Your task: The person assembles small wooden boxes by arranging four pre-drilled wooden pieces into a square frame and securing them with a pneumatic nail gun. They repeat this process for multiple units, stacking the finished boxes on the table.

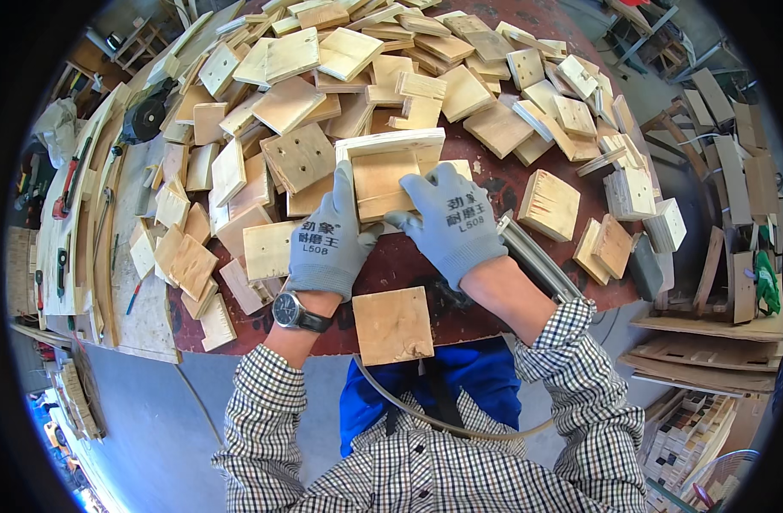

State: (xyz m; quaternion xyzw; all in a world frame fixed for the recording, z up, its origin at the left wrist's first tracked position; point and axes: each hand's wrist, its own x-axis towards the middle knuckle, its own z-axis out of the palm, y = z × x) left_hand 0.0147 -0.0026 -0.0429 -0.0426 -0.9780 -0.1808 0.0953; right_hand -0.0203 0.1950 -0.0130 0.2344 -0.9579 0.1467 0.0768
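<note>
- Here, the person is leaning over a dark red round table (494, 184), and both hands are wearing grey work gloves.
- The left hand (327, 239) is gripping the left edge of a small open wooden box (391, 175), with its thumb lying up along the box's side.
- The right hand (451, 222) is pressing on the box's lower right corner, its fingers spreading flat over the wood.
- The wooden box is sitting near the table's centre, at about twelve o'clock from the person's wrists, with its open face pointing up.
- A wristwatch (293, 312) is showing on the left wrist, just above a checked sleeve.
- A loose plywood square (393, 325) is lying at six o'clock from the box, at the table's near edge, between the two forearms.
- A big heap of plywood squares (323, 94) is spreading from nine o'clock round to two o'clock of the box.
- A grey metal bar (532, 256) is lying at four o'clock, just beside the right wrist.
- A boxy wooden block (550, 205) is standing at three o'clock, apart from the right hand.
</note>
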